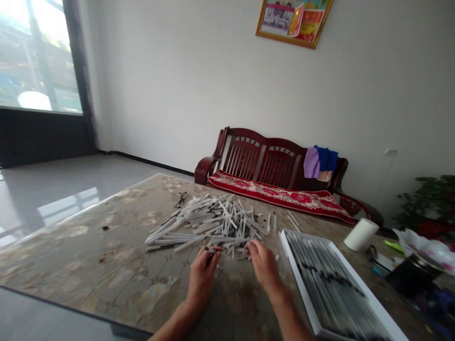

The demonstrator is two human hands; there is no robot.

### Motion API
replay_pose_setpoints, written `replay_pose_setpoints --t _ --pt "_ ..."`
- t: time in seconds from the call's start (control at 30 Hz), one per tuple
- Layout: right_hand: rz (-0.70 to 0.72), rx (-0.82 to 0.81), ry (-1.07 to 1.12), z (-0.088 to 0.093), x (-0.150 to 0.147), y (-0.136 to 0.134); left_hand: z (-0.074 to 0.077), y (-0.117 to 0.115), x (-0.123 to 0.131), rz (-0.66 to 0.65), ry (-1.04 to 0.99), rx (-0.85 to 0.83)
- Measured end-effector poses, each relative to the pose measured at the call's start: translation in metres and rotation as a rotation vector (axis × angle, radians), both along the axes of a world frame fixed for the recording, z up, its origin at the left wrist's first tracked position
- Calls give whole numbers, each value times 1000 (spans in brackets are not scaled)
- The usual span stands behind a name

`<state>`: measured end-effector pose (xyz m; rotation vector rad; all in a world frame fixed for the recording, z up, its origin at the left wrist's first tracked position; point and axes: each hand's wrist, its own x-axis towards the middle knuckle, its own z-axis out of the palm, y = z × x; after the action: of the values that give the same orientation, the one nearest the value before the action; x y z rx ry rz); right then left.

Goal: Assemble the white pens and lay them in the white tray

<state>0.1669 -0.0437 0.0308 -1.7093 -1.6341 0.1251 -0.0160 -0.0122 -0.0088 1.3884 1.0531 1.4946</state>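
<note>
A loose heap of white pen barrels and small parts (pixel 209 222) lies spread on the marbled table (pixel 88 255). My left hand (pixel 202 277) rests at the heap's near edge, its fingers pinched on a small dark-tipped pen part (pixel 210 251). My right hand (pixel 263 265) lies beside it with fingers curled down onto the pieces at the edge of the heap; what it holds, if anything, is hidden. To the right sits a white tray (pixel 295 270) filled with rows of assembled pens.
Black-framed glasses (pixel 180 199) lie beyond the heap. A white roll (pixel 361 234), a dark jar (pixel 408 274) and a plastic bag (pixel 426 248) stand at the far right. A red wooden bench (pixel 273 175) stands against the wall behind the table.
</note>
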Motion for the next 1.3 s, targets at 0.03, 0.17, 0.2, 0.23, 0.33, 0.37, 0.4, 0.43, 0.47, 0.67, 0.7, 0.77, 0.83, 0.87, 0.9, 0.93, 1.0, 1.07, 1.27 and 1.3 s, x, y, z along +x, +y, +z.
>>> replay_pose_setpoints --t 0.03,0.17,0.2,0.23,0.33,0.37,0.4,0.43,0.47,0.67,0.7,0.77,0.83,0.87,0.9,0.93,1.0,1.07,1.27,1.3 --pt "-91 -41 -80 0 14 10 0 1 -1 9 -34 -51" --pt "-165 -222 -412 -6 52 42 0 3 0 -20 -115 -189" --pt "-140 -242 -447 -8 55 46 1 3 1 -28 -120 -203" --pt "-113 -255 -467 -9 56 48 1 4 1 -33 -122 -214" --pt "-54 -290 -523 -12 54 50 -1 5 2 -50 -132 -231" --pt "-47 -301 -540 -13 54 50 -1 5 2 -55 -142 -234" --pt "-46 -309 -550 -13 54 50 -2 6 2 -59 -156 -240" --pt "-51 -312 -554 -13 55 50 -2 7 2 -59 -174 -248" --pt "-57 -312 -552 -13 56 50 -2 8 2 -56 -195 -258" --pt "-112 -201 -360 -13 56 37 4 8 0 -35 -294 -324" --pt "-109 -137 -186 -15 51 34 5 8 0 -33 -309 -334" --pt "-72 -8 275 -18 35 25 7 8 -1 -31 -341 -349" --pt "-30 57 665 -22 15 17 7 9 -1 -33 -377 -357" --pt "-23 69 791 -24 5 13 6 9 -1 -34 -397 -360" --pt "-24 78 885 -25 -5 10 6 10 -1 -35 -417 -362" --pt "-31 82 955 -27 -14 8 5 10 -1 -39 -435 -365" --pt "-41 84 1054 -29 -28 6 4 11 -2 -49 -465 -372" --pt "-34 87 1112 -31 -37 7 3 10 -2 -65 -483 -373" --pt "5 79 1167 -30 -45 8 1 11 -3 -87 -490 -359" --pt "5 71 1174 -30 -45 8 1 11 -2 -86 -490 -358"
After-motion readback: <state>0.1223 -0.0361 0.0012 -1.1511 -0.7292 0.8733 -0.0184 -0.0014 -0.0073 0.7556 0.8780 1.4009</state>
